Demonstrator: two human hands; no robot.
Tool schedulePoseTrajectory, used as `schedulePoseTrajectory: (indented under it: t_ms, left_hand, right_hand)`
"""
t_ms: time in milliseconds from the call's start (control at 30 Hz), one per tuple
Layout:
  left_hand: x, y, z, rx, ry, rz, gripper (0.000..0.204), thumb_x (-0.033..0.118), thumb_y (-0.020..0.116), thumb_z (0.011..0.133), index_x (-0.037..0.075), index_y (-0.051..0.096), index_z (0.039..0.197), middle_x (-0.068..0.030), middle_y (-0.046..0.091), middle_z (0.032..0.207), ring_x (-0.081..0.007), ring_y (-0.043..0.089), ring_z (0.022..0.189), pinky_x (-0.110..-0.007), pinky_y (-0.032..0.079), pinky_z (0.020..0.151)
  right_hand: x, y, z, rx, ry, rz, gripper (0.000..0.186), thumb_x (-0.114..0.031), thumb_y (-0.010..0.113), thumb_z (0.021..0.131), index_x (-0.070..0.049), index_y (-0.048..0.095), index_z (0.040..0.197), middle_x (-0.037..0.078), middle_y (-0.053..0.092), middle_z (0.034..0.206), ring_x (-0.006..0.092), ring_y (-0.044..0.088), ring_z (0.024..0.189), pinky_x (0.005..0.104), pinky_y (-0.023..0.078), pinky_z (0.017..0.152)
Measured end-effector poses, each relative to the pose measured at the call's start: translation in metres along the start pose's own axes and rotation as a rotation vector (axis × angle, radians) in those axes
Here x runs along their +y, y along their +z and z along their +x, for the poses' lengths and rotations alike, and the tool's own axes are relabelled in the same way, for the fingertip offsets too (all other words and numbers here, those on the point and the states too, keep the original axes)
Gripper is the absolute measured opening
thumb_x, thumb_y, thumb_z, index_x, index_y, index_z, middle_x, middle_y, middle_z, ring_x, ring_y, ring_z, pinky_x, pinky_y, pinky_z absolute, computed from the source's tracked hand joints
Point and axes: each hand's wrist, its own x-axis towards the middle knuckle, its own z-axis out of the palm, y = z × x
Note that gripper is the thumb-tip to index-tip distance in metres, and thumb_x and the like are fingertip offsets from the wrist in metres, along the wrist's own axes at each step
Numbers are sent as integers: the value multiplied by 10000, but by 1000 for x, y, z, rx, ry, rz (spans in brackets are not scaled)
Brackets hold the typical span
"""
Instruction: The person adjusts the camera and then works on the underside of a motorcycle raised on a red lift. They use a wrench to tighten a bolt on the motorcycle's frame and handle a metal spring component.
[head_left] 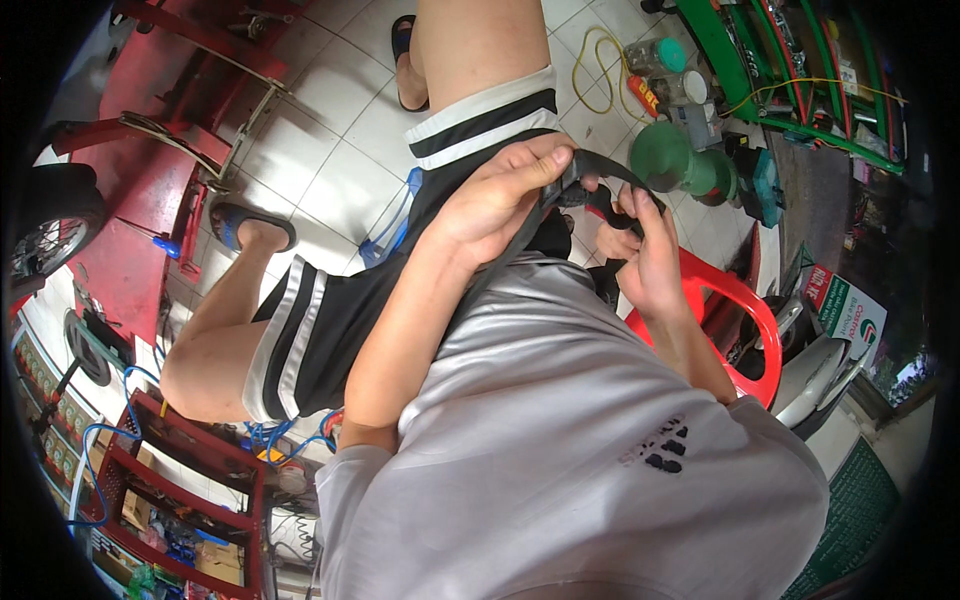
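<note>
In front of my waist, a black strap (612, 172) arches between my two hands. Closed around one end of it, beside a dark plastic buckle-like piece (570, 190), is my left hand (505, 195), thumb on top. The fingers of my right hand (645, 245) are curled around the other side of the loop. A further length of black strap (505, 262) hangs from the left hand down over my lap. Part of the strap shows a small red patch near the right fingers. Just what sits between the fingertips is partly hidden.
A red plastic chair (765, 330) is under and beside me. To the right stand clear jars (655, 57), green containers (662, 150) and a green rack (740, 75). Left are a red metal lift (120, 240), a wheel (50, 235) and a red tool cart (180, 470). Blue hose (100, 430) trails there.
</note>
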Motion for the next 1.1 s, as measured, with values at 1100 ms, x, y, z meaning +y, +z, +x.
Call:
schedulePoseTrajectory:
  t_ms: [1100]
  left_hand:
    - [6, 8, -28, 278, 163, 980, 334, 187, 825, 717, -53, 699, 910, -33, 603, 659, -56, 524, 534, -210, 422, 492]
  right_hand:
    - [-4, 19, 23, 367, 66, 13, 221, -325, 510, 988, -120, 476, 914, -40, 436, 707, 13, 288, 498, 208, 183, 412]
